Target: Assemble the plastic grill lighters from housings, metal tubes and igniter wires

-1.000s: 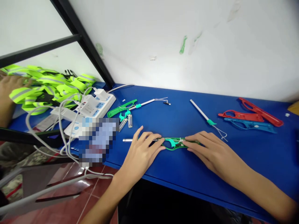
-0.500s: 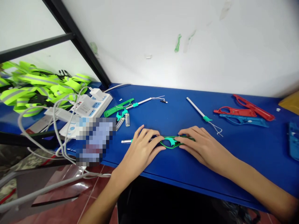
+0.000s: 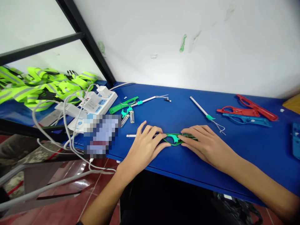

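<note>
A green plastic gun-shaped toy (image 3: 173, 139) lies flat on the blue table (image 3: 178, 115), with a metal rod (image 3: 131, 135) sticking out of its left end. My left hand (image 3: 145, 147) rests on the left part, fingers pressed on the rod and frame. My right hand (image 3: 206, 144) presses its fingertips on the right part of the toy. Both hands hold the toy down against the table.
Behind lie a green toy half with a white rod (image 3: 131, 104), a loose white rod with string (image 3: 206, 115), and red (image 3: 248, 108) and blue (image 3: 248, 120) toy halves. A white power strip (image 3: 98, 101) with cables and neon yellow straps (image 3: 42, 86) sit at left.
My right hand's fingers have slid left along the toy towards its trigger loop. The other person's hand at the far left has gone from view. The camera shifted slightly.
</note>
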`<state>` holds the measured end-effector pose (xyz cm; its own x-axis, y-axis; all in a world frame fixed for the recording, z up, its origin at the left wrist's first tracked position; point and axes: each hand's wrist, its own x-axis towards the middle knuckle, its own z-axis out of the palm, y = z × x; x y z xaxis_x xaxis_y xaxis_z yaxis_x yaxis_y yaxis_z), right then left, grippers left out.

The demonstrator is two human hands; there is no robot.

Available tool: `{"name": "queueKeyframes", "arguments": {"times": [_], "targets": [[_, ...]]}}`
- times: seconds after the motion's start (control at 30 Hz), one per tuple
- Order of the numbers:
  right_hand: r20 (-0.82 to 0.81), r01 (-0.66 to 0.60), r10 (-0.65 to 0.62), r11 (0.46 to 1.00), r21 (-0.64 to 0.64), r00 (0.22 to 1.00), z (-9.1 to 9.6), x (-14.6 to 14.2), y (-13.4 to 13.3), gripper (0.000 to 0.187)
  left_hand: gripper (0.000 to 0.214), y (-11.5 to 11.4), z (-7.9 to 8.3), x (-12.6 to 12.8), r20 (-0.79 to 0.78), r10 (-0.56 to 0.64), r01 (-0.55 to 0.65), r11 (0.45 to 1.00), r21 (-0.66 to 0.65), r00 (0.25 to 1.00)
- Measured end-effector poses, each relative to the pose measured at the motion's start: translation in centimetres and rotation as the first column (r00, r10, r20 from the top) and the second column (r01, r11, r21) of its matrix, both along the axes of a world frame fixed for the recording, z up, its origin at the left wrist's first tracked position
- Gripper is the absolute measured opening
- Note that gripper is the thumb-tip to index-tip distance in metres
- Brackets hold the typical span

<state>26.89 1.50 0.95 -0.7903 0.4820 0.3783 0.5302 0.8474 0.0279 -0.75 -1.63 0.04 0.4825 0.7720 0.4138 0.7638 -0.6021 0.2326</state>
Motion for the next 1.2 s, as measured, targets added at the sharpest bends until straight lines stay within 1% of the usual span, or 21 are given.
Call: {"name": "queueKeyframes", "arguments": {"times": [0.1, 0.23, 0.43, 0.6, 0.73, 0.9, 1.0, 1.2], "targets": [[-0.005, -0.019, 0.019, 0.999, 0.037, 1.0, -0.02, 0.13, 0.02, 0.023, 0.024, -0.03, -0.11, -0.02, 0.003, -0.006, 0.006, 1.0, 0.017, 1.0], [0.029, 0.005, -0.006, 1.0, 0.03, 1.0, 0.04, -0.05, -0.15, 0.026, 0.021, 0.07, -0.19, -0.06, 0.032, -0.003, 0.003, 1.0, -0.02, 0.999], [0.024, -0.003, 0.002, 0.999, 0.037, 1.0, 0.32, -0.2, -0.14, 0.027, 0.029, 0.12, -0.32, -0.16, 0.068, -0.004, 0.004, 1.0, -0.009, 0.998], [-0.017, -0.002, 0.002, 1.0, -0.019, 1.0, 0.27, -0.32, -0.01, 0.03, 0.032, -0.05, -0.24, -0.15, 0.057, -0.017, 0.019, 1.0, -0.026, 0.998], [-0.028, -0.009, 0.007, 0.997, -0.073, 1.0, -0.08, -0.72, 0.0, 0.034, 0.027, -0.04, -0.11, -0.11, 0.046, -0.034, 0.037, 0.998, -0.05, 0.998], [-0.089, -0.021, 0.006, 0.984, -0.175, 0.996, -0.33, -0.79, 0.2, 0.033, 0.023, 0.05, -0.09, -0.15, 0.05, -0.039, 0.042, 0.997, -0.069, 0.998], [-0.123, -0.026, -0.002, 0.975, -0.222, 0.992, -0.42, -0.63, 0.41, 0.03, 0.022, 0.09, -0.19, -0.14, 0.053, -0.032, 0.035, 0.998, -0.061, 0.998], [-0.143, -0.024, -0.012, 0.967, -0.252, 0.99, -0.58, -0.51, 0.48, 0.03, 0.022, 0.1, -0.39, -0.12, 0.059, -0.014, 0.014, 1.0, -0.01, 0.998]]}}
